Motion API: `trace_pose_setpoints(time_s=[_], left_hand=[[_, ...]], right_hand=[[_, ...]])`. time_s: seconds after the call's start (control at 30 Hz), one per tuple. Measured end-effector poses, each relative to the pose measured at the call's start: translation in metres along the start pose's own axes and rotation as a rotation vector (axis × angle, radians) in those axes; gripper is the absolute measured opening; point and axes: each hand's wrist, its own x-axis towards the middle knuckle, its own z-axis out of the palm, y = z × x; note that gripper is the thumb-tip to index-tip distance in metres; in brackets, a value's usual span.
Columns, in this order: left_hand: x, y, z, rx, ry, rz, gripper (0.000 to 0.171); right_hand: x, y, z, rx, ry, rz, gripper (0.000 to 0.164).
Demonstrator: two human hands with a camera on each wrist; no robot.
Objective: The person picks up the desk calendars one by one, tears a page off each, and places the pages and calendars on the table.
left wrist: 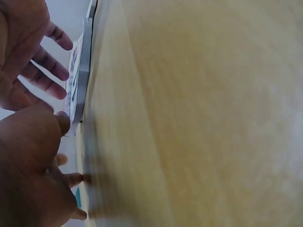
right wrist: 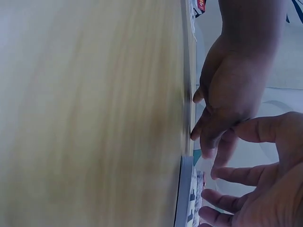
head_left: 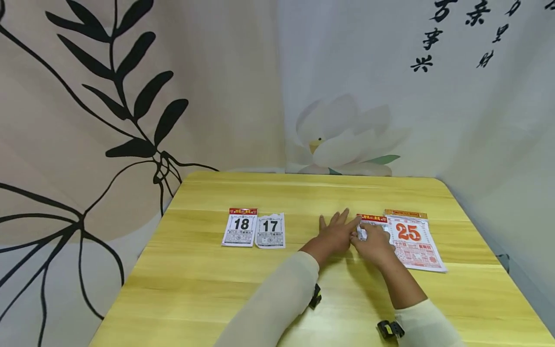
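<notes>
Red-topped, a small calendar (head_left: 373, 218) lies on the table (head_left: 182, 294) beside a larger calendar (head_left: 414, 243), our left hand (head_left: 336, 235) spread at its left edge, our right hand (head_left: 374, 245) across it, neither grasping anything.

2 plain cream long sleeves (head_left: 277, 296) and 2 small black wrist-worn devices (head_left: 383, 328) with yellowish markings

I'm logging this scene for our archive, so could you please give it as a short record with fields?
Surface: table with wood grain
Left side: calendar showing 18, red header
Beside it: sheet showing 17, ragged top edge
Right side: larger calendar showing 25, red print
Left of the 25: third calendar, red header, number hidden
Hands: left hand, fingers spread, beside third calendar; right hand over it
</notes>
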Motion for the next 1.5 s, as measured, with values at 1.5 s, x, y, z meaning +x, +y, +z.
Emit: trace_pose_setpoints(time_s=[1.5], left_hand=[[0.014, -0.003, 0.0, -0.063, 0.161, -0.18, 0.05]], right_hand=[[-0.002, -0.011, 0.013, 0.002, -0.037, -0.059, 0.051]])
